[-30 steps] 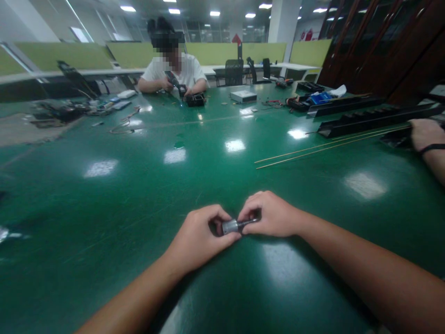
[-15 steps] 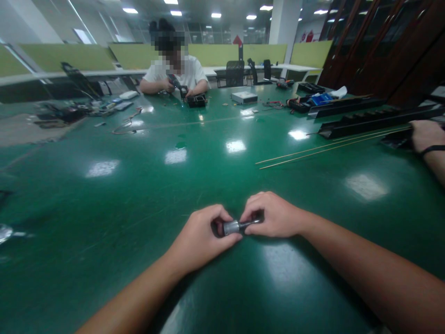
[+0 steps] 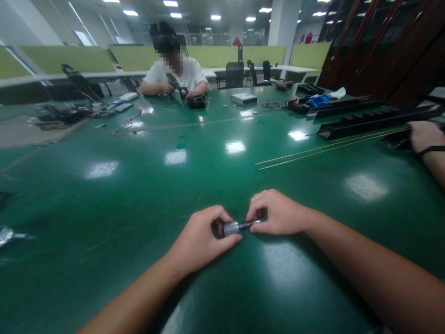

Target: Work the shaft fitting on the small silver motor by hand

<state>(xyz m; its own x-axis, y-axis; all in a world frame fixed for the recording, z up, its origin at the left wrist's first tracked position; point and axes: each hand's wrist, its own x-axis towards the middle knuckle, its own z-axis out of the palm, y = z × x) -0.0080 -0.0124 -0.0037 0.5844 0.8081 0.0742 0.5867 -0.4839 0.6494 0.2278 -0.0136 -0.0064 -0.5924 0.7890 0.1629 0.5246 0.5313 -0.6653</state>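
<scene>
Just above the green table, my left hand [image 3: 203, 239] curls its thumb and fingers around a silver metal cylinder [image 3: 231, 228]. Out of the cylinder's right end runs a thin dark shaft [image 3: 244, 225] with a shiny tip, pointing right and slightly up. My right hand [image 3: 280, 213] has its thumb and fingertips closed about the shaft's outer part. The fingers hide some of the shaft, and the cylinder's left end sits inside my left hand. What kind of part this is cannot be made out.
Two thin brass-coloured rods [image 3: 295, 157] lie at the right, near black metal channels [image 3: 368, 121] and another person's hand [image 3: 426, 137]. Across the green table [image 3: 146, 185] a person [image 3: 177, 76] handles a tool. A grey box [image 3: 244, 99] and electronic parts [image 3: 69, 113] lie further back.
My right hand has slid a little to the right along the shaft, away from the cylinder, so more of the dark shaft shows. My left hand has stayed in place.
</scene>
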